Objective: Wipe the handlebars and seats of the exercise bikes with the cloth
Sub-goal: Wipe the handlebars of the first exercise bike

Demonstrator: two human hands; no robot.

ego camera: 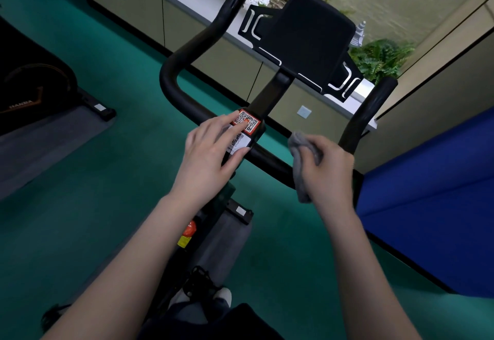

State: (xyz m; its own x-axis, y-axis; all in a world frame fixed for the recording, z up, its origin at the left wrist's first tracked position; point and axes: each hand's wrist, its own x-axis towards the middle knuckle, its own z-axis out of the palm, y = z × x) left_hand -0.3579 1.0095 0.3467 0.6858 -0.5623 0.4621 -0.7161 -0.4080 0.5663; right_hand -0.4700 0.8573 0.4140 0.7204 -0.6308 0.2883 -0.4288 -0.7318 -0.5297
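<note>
A black handlebar (184, 53) of an exercise bike curves up on both sides of a dark console (310, 37). My left hand (211, 155) rests with straight fingers on the handlebar's middle, over the QR code stickers (250, 123). My right hand (328, 168) grips a grey cloth (300, 152) wrapped against the right part of the bar, near the bend of the right grip (369, 110). The front tip of the black seat (240, 321) shows at the bottom edge.
Green floor (107, 179) lies all around. A second bike's base (40, 91) stands at the left on a grey mat. A blue padded panel (433, 184) is close on the right. Behind the bike runs a low cabinet with plants (379, 56).
</note>
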